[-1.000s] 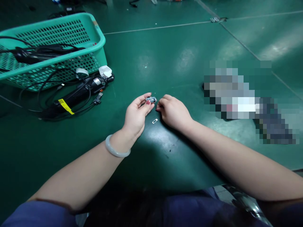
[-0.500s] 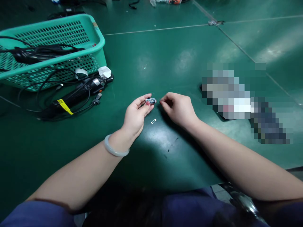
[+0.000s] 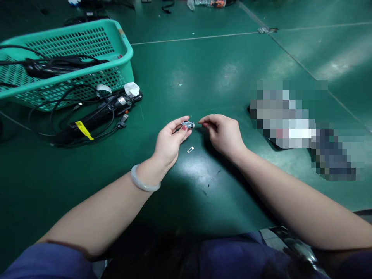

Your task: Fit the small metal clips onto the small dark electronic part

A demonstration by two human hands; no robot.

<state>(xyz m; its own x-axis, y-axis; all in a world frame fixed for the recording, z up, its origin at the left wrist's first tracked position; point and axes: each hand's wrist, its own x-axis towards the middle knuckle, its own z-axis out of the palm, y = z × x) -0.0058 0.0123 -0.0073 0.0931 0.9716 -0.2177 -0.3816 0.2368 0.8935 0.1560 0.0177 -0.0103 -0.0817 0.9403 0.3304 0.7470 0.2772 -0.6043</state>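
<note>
My left hand (image 3: 168,144), with a pale bangle on the wrist, pinches a small silvery and dark electronic part (image 3: 188,124) between thumb and fingers. Its exact kind is too small to tell. Just to the right of this part, my right hand (image 3: 226,133) is curled, thumb and forefinger drawn together in a pinch. Whatever lies between those fingertips, if anything, cannot be made out. On the green tabletop (image 3: 180,205) below the hands lies a small white rectangular frame-shaped piece (image 3: 190,149), touched by neither hand.
At the left stands a green plastic basket (image 3: 128,54) holding black corded devices (image 3: 55,68). A black corded device (image 3: 87,121) with a yellow label lies in front of it. Blurred-out objects (image 3: 281,120) rest at the right. Cables and an orange-ended item (image 3: 217,3) lie at the back.
The whole view has shifted slightly. My right forefinger has straightened somewhat toward the part, and the thumb has drawn back under it. The left hand keeps its hold.
</note>
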